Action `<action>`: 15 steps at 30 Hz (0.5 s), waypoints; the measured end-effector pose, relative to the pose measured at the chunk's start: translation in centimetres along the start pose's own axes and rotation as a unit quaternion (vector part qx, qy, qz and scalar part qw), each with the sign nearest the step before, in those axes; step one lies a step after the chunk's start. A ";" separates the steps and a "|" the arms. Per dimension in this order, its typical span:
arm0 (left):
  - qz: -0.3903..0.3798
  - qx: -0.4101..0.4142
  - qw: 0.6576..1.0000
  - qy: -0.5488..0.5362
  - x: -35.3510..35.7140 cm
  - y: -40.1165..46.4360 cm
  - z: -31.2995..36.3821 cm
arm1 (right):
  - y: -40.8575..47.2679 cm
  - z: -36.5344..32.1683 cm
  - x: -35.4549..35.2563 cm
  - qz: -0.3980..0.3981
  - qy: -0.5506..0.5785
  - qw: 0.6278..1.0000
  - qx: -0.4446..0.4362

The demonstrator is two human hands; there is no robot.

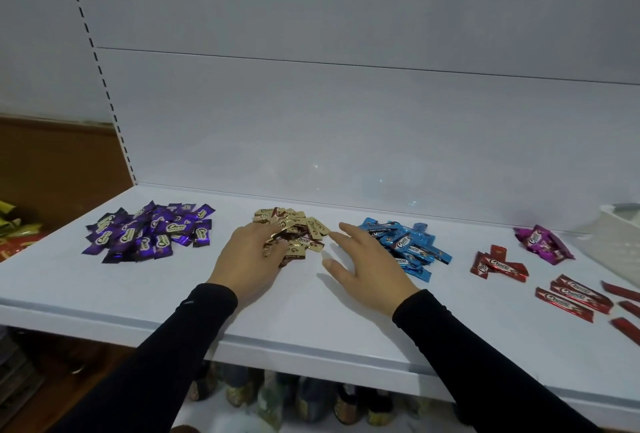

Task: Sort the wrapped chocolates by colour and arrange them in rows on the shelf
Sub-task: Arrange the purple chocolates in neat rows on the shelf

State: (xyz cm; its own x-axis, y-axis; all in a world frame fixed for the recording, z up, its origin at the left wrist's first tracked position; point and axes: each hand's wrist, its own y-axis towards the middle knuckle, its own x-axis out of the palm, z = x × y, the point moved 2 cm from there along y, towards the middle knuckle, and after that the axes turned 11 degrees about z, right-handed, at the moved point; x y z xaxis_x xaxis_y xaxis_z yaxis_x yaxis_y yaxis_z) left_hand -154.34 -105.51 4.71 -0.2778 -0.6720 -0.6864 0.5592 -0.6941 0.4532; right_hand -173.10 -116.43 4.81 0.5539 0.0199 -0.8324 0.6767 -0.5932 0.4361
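Left hand (247, 259), fingers curled, grips gold-wrapped chocolates (304, 230) piled at its 1 o'clock; right hand (367, 259) hovers spread, empty, blue-wrapped chocolates (408, 245) at its 2 o'clock.

l hand (250, 256) grips gold chocs (294, 230); r hand (367, 264) spread flat.

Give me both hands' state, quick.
Left hand: fingers curled into the gold chocolates, gripping some.
Right hand: open, fingers spread, holding nothing, beside the blue chocolates.
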 end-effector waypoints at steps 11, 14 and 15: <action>-0.032 0.118 0.993 -0.005 2.0 -2.3 7.3 | -5.7 3.9 -6.3 0.061 -0.027 0.996 0.059; -0.065 0.168 0.983 -0.022 5.1 -3.1 11.9 | -8.6 7.1 -9.0 0.086 -0.046 0.989 0.107; -0.077 0.183 0.980 -0.027 6.2 -3.3 13.4 | -9.6 8.3 -9.9 0.090 -0.059 0.986 0.124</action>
State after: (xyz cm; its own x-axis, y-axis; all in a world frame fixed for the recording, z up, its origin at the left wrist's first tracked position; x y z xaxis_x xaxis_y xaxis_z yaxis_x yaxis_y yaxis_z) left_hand -168.35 -110.82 6.54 -0.3840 -0.5574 -0.7361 0.1933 -0.8281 0.5263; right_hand -189.09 -117.61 6.02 0.5840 -0.1881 -0.7897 0.4256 -0.7575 0.4951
